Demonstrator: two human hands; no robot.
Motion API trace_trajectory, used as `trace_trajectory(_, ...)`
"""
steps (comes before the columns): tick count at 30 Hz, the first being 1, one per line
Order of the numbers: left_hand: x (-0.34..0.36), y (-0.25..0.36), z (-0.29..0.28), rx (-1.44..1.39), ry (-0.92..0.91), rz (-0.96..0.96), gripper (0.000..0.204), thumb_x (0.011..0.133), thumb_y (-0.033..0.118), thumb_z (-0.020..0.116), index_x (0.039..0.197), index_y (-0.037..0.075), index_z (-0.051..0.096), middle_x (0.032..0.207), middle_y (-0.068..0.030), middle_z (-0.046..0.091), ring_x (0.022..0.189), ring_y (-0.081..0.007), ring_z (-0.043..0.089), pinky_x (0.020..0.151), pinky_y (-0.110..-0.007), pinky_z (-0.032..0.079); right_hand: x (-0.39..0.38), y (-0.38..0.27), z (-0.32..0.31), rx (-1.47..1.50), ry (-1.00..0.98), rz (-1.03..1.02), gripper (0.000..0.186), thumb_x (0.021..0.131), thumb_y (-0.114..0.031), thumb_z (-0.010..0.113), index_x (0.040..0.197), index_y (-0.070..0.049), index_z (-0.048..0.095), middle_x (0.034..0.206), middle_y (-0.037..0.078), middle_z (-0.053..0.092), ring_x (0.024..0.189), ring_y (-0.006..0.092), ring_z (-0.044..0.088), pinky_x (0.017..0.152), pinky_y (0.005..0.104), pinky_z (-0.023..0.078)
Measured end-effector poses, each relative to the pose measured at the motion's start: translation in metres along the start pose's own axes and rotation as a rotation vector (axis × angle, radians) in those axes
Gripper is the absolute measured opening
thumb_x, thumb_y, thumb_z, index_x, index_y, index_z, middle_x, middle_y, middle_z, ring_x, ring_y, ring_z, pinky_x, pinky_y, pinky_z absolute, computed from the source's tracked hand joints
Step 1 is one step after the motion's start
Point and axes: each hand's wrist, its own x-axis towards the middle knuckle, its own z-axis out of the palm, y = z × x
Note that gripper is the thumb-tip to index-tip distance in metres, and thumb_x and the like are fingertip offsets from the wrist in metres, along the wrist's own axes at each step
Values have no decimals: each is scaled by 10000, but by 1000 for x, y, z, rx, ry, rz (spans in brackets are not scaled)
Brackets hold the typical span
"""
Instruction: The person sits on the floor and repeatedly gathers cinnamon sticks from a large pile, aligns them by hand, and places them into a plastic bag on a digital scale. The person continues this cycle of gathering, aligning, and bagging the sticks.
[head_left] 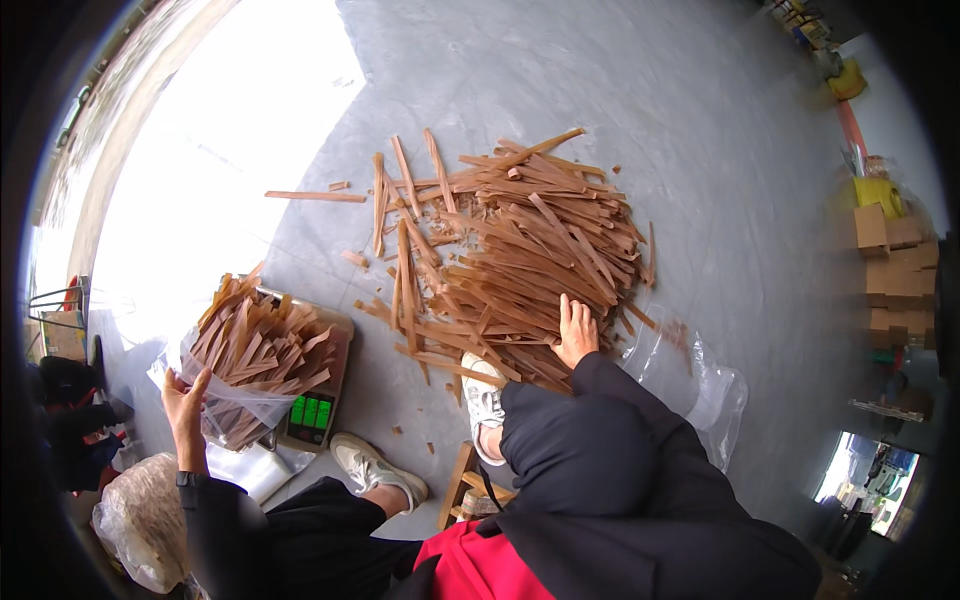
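My left hand [186,405] pinches the rim of a clear plastic bag [262,408]. Brown flat strips [262,335] stand bunched in the bag and stick out of its mouth. The bag rests on a digital scale [338,340] with a green lit display. On the right, my right hand [577,335] lies with its fingers stretched over the near edge of a big loose pile of brown strips [540,255] on the floor. Nothing shows gripped in it.
An open clear plastic bag [700,385] lies right of the pile. My shoes [375,470] stand near the scale and pile. A wooden stool [462,485] is by my legs. A wrapped plastic bundle [145,520] sits lower left. Cardboard boxes [897,265] are stacked far right.
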Motion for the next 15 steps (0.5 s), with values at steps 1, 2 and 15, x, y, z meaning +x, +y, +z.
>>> trace_trajectory(1, 1, 0, 2, 80, 35, -15, 734, 708, 253, 796, 1280, -10, 418, 648, 18, 472, 540, -67, 429, 505, -191, 356, 3, -1, -1, -37, -30, -23, 1031, 618, -194, 805, 1415, -17, 174, 1269, 194, 363, 1182, 356, 376, 909, 462, 398)
trace_trajectory(2, 0, 0, 2, 111, 40, 22, 816, 689, 247, 807, 1320, -8, 356, 668, 7, 473, 558, -83, 435, 519, -205, 369, 2, -4, 0, -125, -44, -36, 994, 633, -196, 791, 1408, -13, 198, 1272, 207, 360, 1173, 361, 384, 917, 458, 395)
trace_trajectory(15, -87, 103, 53, 361, 96, 849, 806, 686, 33, 717, 1386, 45, 318, 1115, -147, 515, 978, -275, 520, 805, -341, 472, 27, 19, -40, 210, -220, -94, 731, 645, 26, 592, 1333, -58, 358, 1009, 241, 571, 946, 409, 568, 802, 472, 474)
